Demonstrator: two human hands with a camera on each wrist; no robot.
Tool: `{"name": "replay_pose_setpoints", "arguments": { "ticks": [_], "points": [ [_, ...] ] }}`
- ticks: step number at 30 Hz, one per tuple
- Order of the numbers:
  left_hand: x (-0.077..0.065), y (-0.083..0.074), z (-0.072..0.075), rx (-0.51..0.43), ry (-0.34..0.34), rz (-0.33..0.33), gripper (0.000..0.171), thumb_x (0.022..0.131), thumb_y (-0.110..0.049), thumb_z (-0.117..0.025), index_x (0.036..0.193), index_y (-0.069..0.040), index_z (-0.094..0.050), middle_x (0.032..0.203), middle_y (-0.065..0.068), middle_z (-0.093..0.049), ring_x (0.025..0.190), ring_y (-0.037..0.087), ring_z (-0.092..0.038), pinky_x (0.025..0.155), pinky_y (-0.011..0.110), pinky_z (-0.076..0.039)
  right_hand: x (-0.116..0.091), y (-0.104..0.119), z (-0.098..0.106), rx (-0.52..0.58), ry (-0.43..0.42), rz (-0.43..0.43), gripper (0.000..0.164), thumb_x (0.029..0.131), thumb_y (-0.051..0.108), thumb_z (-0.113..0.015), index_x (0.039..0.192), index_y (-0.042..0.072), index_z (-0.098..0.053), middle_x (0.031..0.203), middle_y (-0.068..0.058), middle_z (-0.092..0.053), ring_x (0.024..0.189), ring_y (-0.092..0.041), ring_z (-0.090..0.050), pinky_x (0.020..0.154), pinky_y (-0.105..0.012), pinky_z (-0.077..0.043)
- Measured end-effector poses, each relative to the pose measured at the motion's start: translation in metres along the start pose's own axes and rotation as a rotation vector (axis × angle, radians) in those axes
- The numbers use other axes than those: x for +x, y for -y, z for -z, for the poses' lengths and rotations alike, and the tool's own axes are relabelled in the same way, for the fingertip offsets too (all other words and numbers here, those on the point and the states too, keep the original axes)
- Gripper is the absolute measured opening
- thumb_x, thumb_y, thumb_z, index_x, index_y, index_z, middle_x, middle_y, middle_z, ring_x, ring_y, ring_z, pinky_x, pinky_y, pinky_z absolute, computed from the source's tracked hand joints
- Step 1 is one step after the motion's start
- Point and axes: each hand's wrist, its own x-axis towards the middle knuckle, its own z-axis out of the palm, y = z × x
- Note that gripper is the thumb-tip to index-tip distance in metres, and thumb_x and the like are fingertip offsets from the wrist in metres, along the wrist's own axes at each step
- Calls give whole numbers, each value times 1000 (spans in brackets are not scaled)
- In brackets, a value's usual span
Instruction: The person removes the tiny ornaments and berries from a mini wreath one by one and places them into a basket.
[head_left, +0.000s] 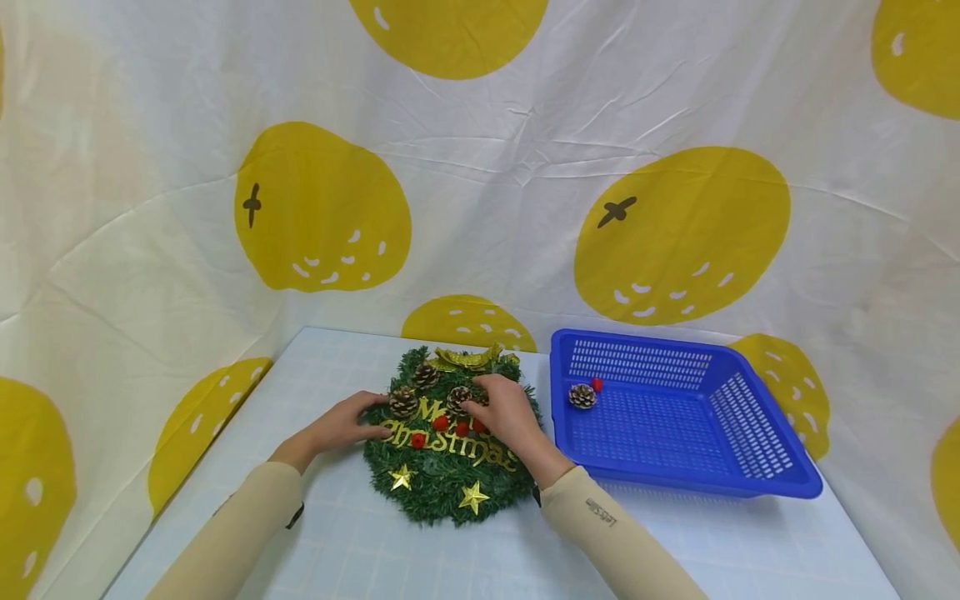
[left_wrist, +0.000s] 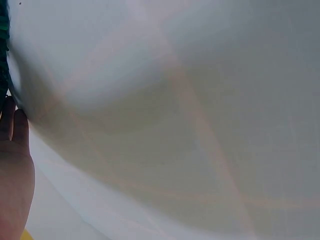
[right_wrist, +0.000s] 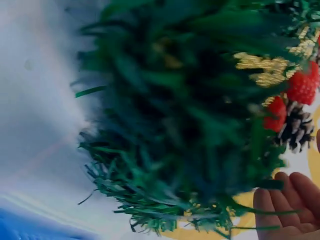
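Note:
A green tinsel wreath [head_left: 442,487] lies on the table, with gold "Merry Christmas" lettering [head_left: 468,448], several red berries [head_left: 440,423] and gold stars [head_left: 473,497]. My left hand [head_left: 347,421] rests at the wreath's left edge, fingers extended beside a pine cone [head_left: 402,402]; the left wrist view catches only part of that hand [left_wrist: 17,170]. Over the upper right of the wreath, my right hand [head_left: 510,417] has thumb and fingers bent round a small white-tipped pine cone [head_left: 457,401]. In the right wrist view, green tinsel [right_wrist: 190,120] fills the middle, with fingers [right_wrist: 295,205] at lower right.
Right of the wreath stands a blue plastic basket [head_left: 686,483], holding one pine cone [head_left: 582,397] and a red berry [head_left: 597,384]. A gold bow [head_left: 468,358] tops the wreath. Behind the table hangs a white cloth [head_left: 480,233] printed with yellow fruit.

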Motion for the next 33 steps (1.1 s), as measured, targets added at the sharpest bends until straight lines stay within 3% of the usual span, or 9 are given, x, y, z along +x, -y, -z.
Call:
{"name": "replay_pose_setpoints", "arguments": {
  "ticks": [6,14,22,33],
  "points": [
    [0,-2,0,6,0,-3,72,88,-46,-70,142,-3,-49,141,22,-47,131,42,-42,105,59,-36,2,-4,-5,-54,19,7,49,91,32,-71,130,4,-62,127,-14,-62,111,-29,-62,92,-44,-52],
    [1,1,-1,-3,3,5,74,88,-49,-70,142,-4,-48,141,21,-47,131,41,-42,106,58,-36,3,-4,-12,-88,37,3,51,91,36,-70,132,6,-61,129,-12,-62,110,-28,-63,89,-43,-54],
    [1,0,0,3,4,6,73,88,-47,-70,142,-4,-49,141,21,-47,131,41,-43,105,58,-37,6,-2,-17,-141,41,-1,53,91,43,-68,133,10,-62,133,-14,-60,121,-34,-56,93,-49,-51],
    [1,1,0,5,1,8,71,88,-46,-70,142,-5,-49,141,20,-48,131,40,-43,106,58,-36,6,3,-16,-80,21,-1,49,92,37,-69,132,9,-62,131,-13,-61,118,-33,-59,94,-49,-50]
  ]
}}
